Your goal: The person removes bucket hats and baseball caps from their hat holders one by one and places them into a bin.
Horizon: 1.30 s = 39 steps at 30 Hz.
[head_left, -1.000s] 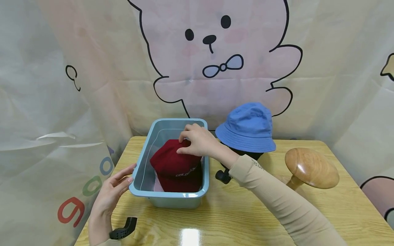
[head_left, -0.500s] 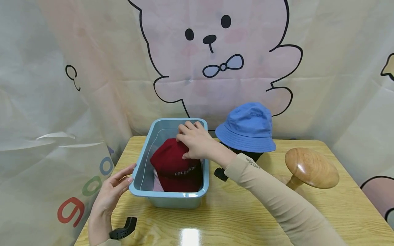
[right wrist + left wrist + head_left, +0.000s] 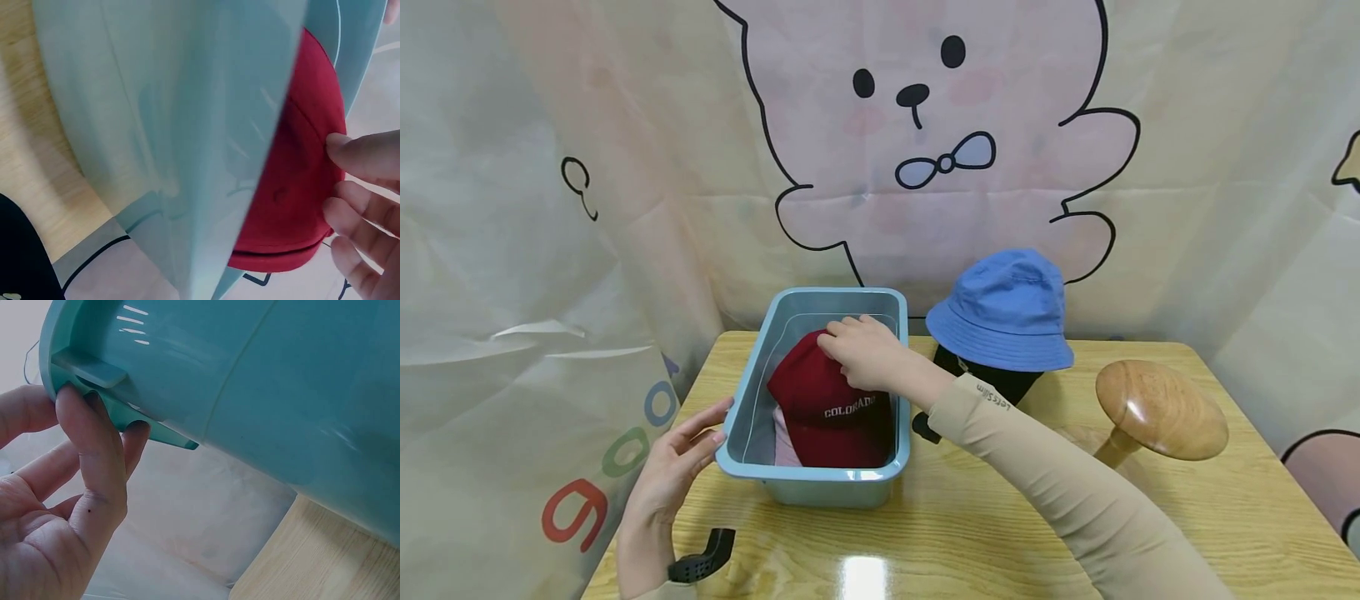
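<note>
A dark red baseball cap with white "COLORADO" lettering lies in a light blue plastic bin. My right hand is over the back right of the cap, its fingers curled. In the right wrist view, the thumb and fingertips pinch at the cap's crown. My left hand holds the bin's near left corner, thumb at the rim. In the left wrist view, its fingers curl under the rim's lip. Pale pink cloth shows beneath the cap.
Right of the bin, a blue bucket hat sits on top of something black. A wooden mushroom-shaped stand stands farther right on the wooden table. Behind hangs a printed curtain with a cartoon bear.
My right hand has closed its fingers at the cap's crown and come slightly left. The crown's upper edge has risen a little and the lettering shows more. My left hand stays put.
</note>
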Each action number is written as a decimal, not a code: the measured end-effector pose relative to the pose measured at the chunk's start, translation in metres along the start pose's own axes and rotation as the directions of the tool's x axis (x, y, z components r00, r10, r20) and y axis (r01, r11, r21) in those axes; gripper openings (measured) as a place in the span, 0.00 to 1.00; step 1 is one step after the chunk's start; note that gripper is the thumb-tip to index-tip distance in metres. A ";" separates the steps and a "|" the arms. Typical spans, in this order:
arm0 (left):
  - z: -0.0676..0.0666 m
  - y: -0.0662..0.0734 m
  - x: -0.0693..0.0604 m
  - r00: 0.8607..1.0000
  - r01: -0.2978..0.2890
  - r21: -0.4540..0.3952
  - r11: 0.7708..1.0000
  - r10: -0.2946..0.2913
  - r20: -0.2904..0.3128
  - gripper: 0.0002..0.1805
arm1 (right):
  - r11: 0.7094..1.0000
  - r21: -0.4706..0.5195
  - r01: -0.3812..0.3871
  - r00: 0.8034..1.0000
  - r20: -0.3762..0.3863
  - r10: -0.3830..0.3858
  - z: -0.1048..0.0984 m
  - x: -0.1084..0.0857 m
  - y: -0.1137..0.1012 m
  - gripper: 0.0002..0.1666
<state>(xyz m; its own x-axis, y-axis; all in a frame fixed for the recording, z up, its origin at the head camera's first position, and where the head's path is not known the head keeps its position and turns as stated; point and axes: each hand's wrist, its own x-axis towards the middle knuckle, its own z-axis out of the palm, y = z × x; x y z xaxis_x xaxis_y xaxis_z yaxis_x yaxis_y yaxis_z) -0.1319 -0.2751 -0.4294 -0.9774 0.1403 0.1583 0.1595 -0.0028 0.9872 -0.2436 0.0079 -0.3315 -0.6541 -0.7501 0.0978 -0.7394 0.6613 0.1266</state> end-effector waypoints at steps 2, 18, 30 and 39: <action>0.000 0.000 0.001 1.000 0.003 0.001 1.000 -0.003 0.000 0.23 | 1.000 0.005 -0.011 1.000 0.019 0.011 0.001 0.000 -0.001 0.13; 0.000 0.000 0.000 1.000 0.004 -0.002 1.000 -0.004 -0.004 0.23 | 0.999 0.040 -0.036 0.992 0.125 0.030 0.016 -0.006 0.002 0.23; -0.001 0.001 0.000 1.000 0.014 0.005 1.000 -0.014 -0.006 0.23 | 0.987 0.141 -0.073 0.971 0.238 0.038 0.037 -0.008 0.007 0.35; 0.000 0.001 0.000 1.000 0.016 0.008 1.000 -0.016 -0.010 0.23 | 0.984 0.140 -0.115 0.946 0.318 0.065 0.045 -0.009 0.006 0.39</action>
<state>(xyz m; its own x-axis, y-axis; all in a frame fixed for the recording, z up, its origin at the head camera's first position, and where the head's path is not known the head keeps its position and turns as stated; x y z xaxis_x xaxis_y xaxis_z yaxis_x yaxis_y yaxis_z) -0.1317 -0.2750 -0.4282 -0.9810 0.1309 0.1430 0.1452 0.0073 0.9894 -0.2491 0.0190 -0.3758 -0.7178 -0.6628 -0.2132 -0.6742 0.7381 -0.0245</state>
